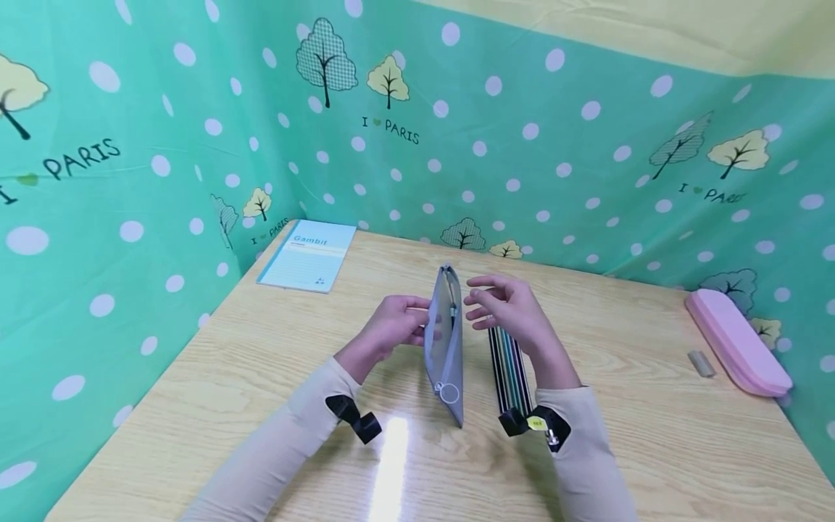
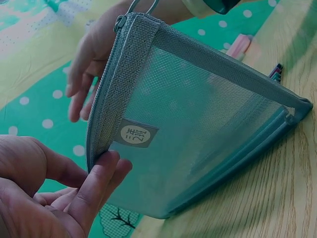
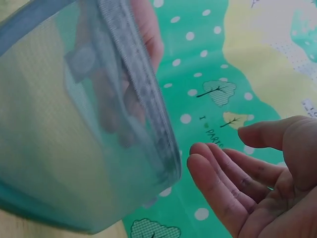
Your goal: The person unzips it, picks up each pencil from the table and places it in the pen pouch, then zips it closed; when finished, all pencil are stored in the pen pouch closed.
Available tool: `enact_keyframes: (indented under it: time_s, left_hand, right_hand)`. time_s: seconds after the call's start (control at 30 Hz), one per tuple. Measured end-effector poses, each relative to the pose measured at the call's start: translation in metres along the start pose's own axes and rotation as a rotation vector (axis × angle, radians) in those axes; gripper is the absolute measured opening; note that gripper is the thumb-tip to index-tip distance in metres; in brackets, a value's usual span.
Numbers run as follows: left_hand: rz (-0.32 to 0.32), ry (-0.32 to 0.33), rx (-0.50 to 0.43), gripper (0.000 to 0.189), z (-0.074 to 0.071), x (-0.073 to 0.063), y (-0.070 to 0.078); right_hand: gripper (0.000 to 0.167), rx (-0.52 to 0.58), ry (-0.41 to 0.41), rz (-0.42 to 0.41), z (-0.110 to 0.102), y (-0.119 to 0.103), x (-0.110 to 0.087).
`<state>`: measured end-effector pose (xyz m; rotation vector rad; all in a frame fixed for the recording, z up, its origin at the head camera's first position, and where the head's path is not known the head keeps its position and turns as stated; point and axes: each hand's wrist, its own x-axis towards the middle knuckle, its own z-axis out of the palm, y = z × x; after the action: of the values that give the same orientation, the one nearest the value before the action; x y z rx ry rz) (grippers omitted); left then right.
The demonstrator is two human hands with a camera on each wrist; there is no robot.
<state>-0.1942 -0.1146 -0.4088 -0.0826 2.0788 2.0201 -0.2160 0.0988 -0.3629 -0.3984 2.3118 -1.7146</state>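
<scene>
A grey-blue mesh zipper pouch (image 1: 446, 348) stands on edge on the table, its zipped side up and parted along the top. A ring pull (image 1: 449, 393) hangs at its near end. My left hand (image 1: 398, 322) pinches the pouch's upper edge from the left; in the left wrist view its fingertips (image 2: 106, 166) lie on the mesh beside a small label (image 2: 136, 133). My right hand (image 1: 505, 308) hovers just right of the pouch, fingers loosely bent and holding nothing. Below it lies a row of slim dark and coloured pens (image 1: 510, 370), partly hidden by the hand and wrist.
A pale blue notebook (image 1: 308, 255) lies at the back left. Over on the right are a pink pencil case (image 1: 737, 341) and a small grey block (image 1: 701, 364). A green patterned cloth (image 1: 522, 145) hangs along the table's back and left sides.
</scene>
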Motion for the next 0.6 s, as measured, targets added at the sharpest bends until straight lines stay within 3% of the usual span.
enact_keyframes:
  time_s: [0.6]
  left_hand:
    - [0.015,0.008,0.029,0.034,-0.001,0.003,-0.003]
  right_hand:
    - [0.042,-0.02,-0.059,0.118,-0.024,0.03,-0.004]
